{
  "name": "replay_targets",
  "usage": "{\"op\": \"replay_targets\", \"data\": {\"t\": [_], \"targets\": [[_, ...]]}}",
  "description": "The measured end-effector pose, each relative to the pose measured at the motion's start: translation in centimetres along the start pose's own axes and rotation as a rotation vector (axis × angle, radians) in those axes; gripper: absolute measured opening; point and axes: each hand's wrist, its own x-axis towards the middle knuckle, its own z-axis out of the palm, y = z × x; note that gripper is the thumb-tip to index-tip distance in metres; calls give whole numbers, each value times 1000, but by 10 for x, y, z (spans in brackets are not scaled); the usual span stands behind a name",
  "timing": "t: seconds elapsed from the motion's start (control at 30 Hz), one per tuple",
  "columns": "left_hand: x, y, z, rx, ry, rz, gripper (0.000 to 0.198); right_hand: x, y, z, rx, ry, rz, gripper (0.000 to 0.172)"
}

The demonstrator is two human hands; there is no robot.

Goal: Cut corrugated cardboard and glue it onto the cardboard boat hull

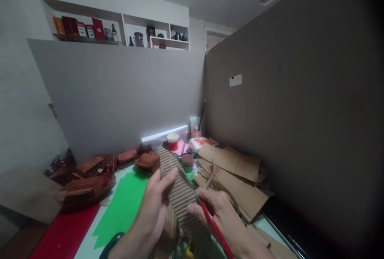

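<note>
Bare left hand [154, 208], bare right hand [218, 212]

One head-worn view looks forward and slightly down across a cluttered worktop [85, 247]. The left hand [153, 207] and right hand [216, 211] sit very close at the bottom edge. Grey partitions [120, 91] rise ahead and to the right, with a wall shelf [87, 39] high behind them.

**Ribbed Cardboard, Dull Paper, One Glossy Handle**

The corrugated cardboard strip [180, 195] is brown paperboard, ribbed and matt. At its 4 o'clock, the red-handled tool [216, 231] looks like smooth, glossy plastic. The flat cardboard sheets [237, 179] at 2 o'clock are plain, creased and dull. The green sheet [123, 207] at 9 o'clock looks like smooth matt paper. The partition wall [120, 91] is matt grey.
</note>
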Motion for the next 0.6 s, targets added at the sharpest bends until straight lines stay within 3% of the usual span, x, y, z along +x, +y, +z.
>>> {"op": "replay_targets", "data": {"t": [0.2,0.6], "targets": [[5,-2,-4,8,4,53,33,3,-3,0,-44,-2,15,39],[2,-6,0,13,-9,48,28,-1,-5,1,-53,-4,18,32]]}}
